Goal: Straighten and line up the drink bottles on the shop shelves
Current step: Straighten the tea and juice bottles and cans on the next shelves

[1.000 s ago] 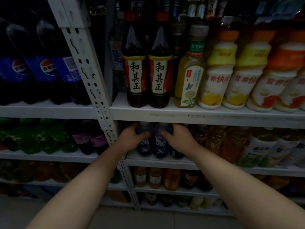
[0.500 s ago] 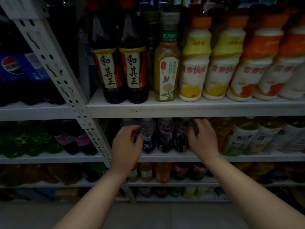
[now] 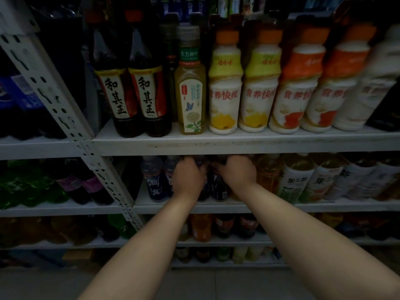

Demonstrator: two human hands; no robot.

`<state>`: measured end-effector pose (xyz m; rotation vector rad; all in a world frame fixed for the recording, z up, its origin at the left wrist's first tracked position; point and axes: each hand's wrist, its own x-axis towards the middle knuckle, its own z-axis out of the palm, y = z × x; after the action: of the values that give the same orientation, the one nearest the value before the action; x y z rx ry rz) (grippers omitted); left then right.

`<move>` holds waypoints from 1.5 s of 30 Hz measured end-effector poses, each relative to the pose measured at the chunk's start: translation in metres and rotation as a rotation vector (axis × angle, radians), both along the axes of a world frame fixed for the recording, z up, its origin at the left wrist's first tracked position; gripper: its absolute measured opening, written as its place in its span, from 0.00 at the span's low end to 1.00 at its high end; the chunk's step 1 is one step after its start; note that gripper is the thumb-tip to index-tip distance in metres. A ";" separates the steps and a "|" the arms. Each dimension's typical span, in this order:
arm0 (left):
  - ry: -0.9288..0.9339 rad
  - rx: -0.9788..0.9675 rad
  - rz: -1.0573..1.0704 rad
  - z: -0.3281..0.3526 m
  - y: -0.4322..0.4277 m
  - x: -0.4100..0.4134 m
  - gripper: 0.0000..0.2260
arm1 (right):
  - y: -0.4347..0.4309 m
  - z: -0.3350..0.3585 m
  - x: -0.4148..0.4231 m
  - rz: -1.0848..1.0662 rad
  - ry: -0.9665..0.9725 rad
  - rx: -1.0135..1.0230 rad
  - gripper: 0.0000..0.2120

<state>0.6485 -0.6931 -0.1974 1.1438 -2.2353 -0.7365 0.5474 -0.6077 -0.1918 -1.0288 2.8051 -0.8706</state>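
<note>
Small dark drink bottles stand in a row on the second shelf. My left hand curls round the shoulder of one dark bottle. Just to its right, my right hand curls round the top of a neighbouring dark bottle. The two hands nearly touch. Two blue-labelled bottles stand free to the left of my left hand. The necks and caps of the gripped bottles are hidden under the shelf above.
The shelf above carries two tall dark tea bottles, a green tea bottle and several white milk-drink bottles. Amber and white bottles fill the second shelf to the right. A perforated upright slants at left.
Both hands have moved inward and to the right along the second shelf. They now grip two adjacent dark bottles, where before they were spread apart at either end of the dark group.
</note>
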 end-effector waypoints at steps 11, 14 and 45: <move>0.026 0.104 -0.059 0.004 -0.014 -0.003 0.11 | 0.009 0.001 -0.024 0.152 -0.284 -0.084 0.18; -0.049 0.114 -0.181 0.005 -0.026 0.004 0.13 | 0.013 0.000 -0.027 0.188 -0.334 -0.103 0.16; -0.020 0.094 -0.211 0.008 -0.027 -0.001 0.15 | 0.013 -0.011 -0.015 0.211 -0.083 -0.209 0.18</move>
<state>0.6479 -0.7200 -0.1895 0.9706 -2.3855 -0.9271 0.5323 -0.5950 -0.2029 -1.2551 2.5201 -1.1673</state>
